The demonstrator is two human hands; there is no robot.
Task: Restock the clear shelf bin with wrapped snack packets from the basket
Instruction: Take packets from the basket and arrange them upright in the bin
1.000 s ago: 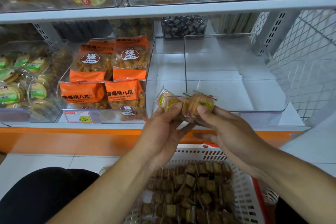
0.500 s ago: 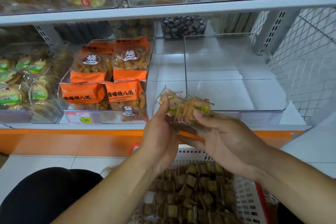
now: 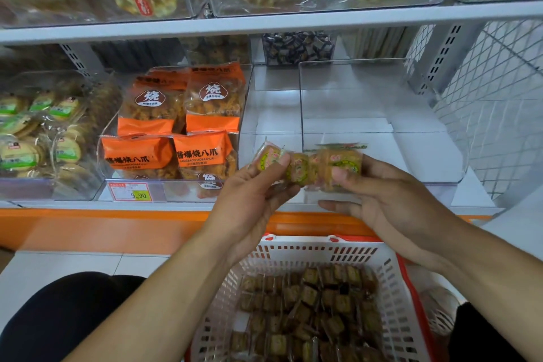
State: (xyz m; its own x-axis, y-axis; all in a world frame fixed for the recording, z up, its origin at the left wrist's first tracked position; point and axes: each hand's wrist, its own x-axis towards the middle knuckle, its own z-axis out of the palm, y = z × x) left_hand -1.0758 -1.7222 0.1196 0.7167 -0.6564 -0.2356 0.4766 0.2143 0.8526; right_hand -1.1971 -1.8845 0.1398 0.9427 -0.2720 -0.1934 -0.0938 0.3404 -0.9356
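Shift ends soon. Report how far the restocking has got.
Done: nothing; the clear shelf bin looks empty. In hand: left hand and right hand hold a row of wrapped packets before it. Left: the basket is full.

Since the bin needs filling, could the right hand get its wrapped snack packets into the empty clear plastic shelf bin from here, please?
Probably yes: the right hand holds the wrapped snack packets at the low front lip of the clear plastic shelf bin, whose open top looks unobstructed.

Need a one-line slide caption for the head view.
Both hands hold wrapped snack packets before the clear shelf bin, above the basket.
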